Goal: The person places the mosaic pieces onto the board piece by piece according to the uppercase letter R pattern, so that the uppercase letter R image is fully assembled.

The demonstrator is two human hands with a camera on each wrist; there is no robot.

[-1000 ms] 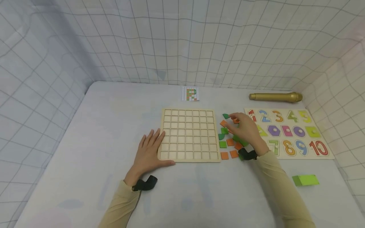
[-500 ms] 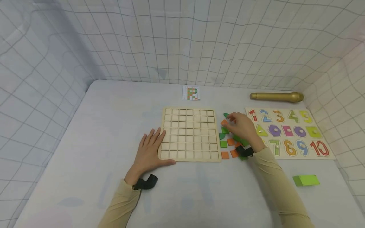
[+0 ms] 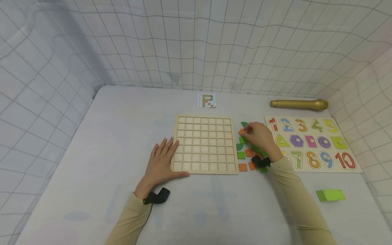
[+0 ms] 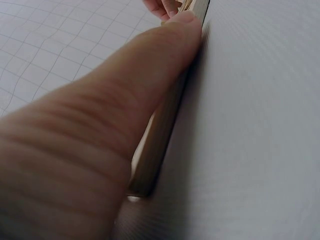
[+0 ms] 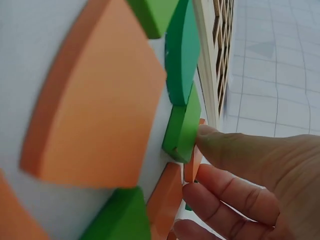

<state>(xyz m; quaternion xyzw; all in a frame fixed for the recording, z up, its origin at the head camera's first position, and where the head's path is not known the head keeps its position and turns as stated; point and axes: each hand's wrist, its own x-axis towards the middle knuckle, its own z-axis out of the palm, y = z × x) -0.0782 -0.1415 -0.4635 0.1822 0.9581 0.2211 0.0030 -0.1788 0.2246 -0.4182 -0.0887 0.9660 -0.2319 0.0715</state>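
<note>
My left hand [image 3: 160, 166] rests at the near left corner of a wooden grid board [image 3: 204, 157], fingers spread straight along its left side and thumb along the near edge. The board's square cells hold no pieces. To its right, my right hand [image 3: 260, 137] pinches an orange square tile [image 3: 241, 131] between thumb and fingers. In the right wrist view, a green tile [image 5: 181, 125] lies right beside the thumb. Around the hand are more loose tiles, such as a dark green rounded one [image 3: 240, 146] and an orange square [image 3: 243, 167]. Some tiles are hidden beneath the hand.
A number and shape puzzle board [image 3: 312, 146] lies right of the tiles. Behind it is a gold microphone [image 3: 298, 104]. A small pattern card [image 3: 206, 100] lies beyond the grid board, and a bright green block [image 3: 330, 195] at the near right. Checked cloth walls surround the table.
My right hand has moved slightly left and nearer, its fingers closing on the orange tile. The left hand stays in place on the grid board.
</note>
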